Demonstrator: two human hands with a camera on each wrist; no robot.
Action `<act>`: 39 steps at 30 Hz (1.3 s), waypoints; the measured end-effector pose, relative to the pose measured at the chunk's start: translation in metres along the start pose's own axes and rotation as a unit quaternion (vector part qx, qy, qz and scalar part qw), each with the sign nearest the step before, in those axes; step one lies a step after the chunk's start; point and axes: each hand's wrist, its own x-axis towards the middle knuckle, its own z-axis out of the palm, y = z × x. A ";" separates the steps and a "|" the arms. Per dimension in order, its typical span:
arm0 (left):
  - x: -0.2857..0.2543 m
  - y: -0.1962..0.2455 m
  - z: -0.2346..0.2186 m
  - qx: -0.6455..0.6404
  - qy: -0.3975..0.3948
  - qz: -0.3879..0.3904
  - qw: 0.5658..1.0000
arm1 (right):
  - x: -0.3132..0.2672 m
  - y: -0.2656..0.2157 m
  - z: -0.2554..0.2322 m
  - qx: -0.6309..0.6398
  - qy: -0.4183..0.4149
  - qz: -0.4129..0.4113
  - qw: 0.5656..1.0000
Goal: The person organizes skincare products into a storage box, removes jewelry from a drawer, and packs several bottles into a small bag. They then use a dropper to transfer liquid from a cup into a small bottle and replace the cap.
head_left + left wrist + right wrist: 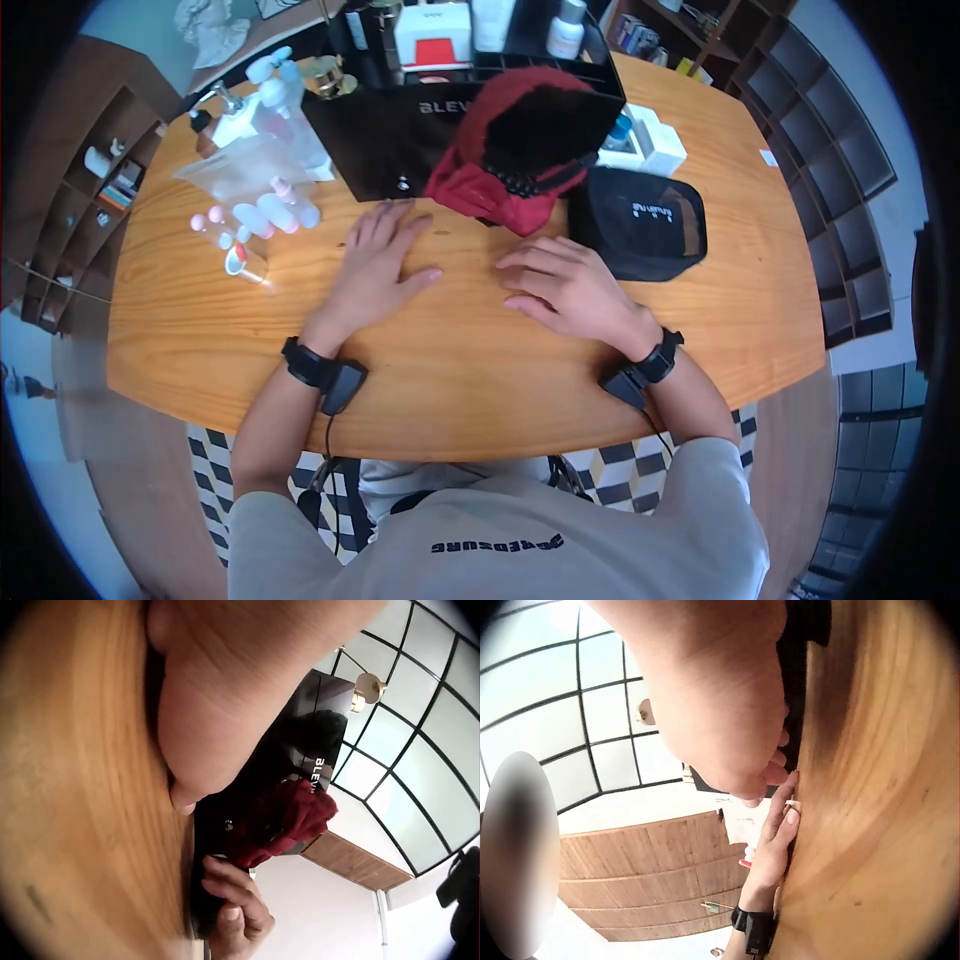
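Observation:
My left hand [377, 262] rests on the wooden table [420, 390], fingers loosely spread and thumb out to the side. Nothing is in it, and its fingertips lie just in front of a glossy black box [385, 150]. The right hand [570, 285] lies to the right with its fingers relaxed and slightly bent, also holding nothing. Beyond its fingers, a dark red cloth item [505, 205] with a fuzzy rim and a black middle leans over the box front. Close by on the right sits a black zip pouch [640, 222] with white lettering.
Bottles and a white carton [433, 35] stand in the box. Left of it are a pump bottle [235, 115], a translucent bag [235, 180], several small pastel bottles [265, 215] and a small clear cup [243, 263]. White boxes [655, 145] stand behind the pouch.

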 end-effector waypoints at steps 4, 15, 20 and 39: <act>0.000 0.000 -0.004 -0.005 -0.014 0.003 1.000 | 0.001 0.005 0.020 0.036 -0.015 0.053 0.998; -0.009 -0.010 0.003 -0.023 0.009 -0.002 1.000 | 0.009 0.008 0.025 0.113 -0.057 0.132 0.983; -0.010 -0.009 0.004 -0.039 0.033 0.020 0.999 | 0.013 0.007 0.027 0.111 -0.065 0.142 0.981; -0.007 -0.008 0.008 -0.043 0.027 0.005 0.999 | 0.013 0.005 0.024 0.111 -0.078 0.159 0.978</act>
